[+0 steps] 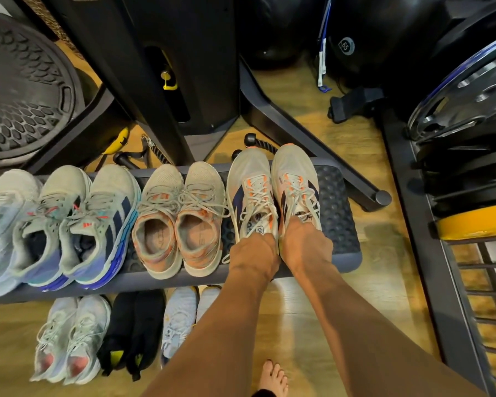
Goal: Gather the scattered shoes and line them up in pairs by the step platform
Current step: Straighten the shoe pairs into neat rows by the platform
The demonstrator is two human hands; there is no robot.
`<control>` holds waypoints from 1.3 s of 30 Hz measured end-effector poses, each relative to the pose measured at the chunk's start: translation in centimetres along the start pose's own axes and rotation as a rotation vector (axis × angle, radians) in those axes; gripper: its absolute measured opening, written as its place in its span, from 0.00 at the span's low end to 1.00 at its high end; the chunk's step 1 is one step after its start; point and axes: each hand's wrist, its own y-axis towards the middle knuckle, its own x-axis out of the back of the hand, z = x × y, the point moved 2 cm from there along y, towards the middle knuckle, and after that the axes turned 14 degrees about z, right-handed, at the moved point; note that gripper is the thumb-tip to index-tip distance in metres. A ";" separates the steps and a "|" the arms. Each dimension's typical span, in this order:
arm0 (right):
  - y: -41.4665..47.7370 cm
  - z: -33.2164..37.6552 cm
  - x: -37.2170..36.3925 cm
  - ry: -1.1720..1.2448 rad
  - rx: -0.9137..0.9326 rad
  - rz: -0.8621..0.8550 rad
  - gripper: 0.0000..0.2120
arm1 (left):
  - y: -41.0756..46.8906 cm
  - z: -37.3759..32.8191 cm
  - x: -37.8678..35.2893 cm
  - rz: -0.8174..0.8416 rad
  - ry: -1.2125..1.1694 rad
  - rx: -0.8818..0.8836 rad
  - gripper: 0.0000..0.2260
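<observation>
Two white-orange mesh sneakers (249,184) on dark studded step platform (338,213) — left hand (254,253) and right hand (305,243) each grip one heel; black machine legs (327,160) at 12 o'clock.

Warm, yellowish indoor light comes from above; the wooden floor (288,306) carries a soft glare patch low in the middle. The black machine (184,53) at top sinks into deep shadow, the chrome wheel (470,90) glints. Wide-angle bending curves the edges; the lower right smears with blur

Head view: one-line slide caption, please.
Left hand and right hand grip the white-and-orange sneaker pair, one shoe each, at the right end of the step platform.
</observation>
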 end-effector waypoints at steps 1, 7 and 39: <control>0.0 -0.1 0.0 0.002 -0.001 0.002 0.18 | -0.1 0.0 0.0 -0.010 0.005 0.000 0.15; -0.6 -0.7 0.2 0.053 -0.006 0.016 0.15 | -0.9 -0.1 0.2 -0.052 -0.008 -0.013 0.15; -22.7 42.7 -29.1 0.374 0.365 0.027 0.07 | -20.7 52.0 -19.5 -0.298 -0.441 0.182 0.14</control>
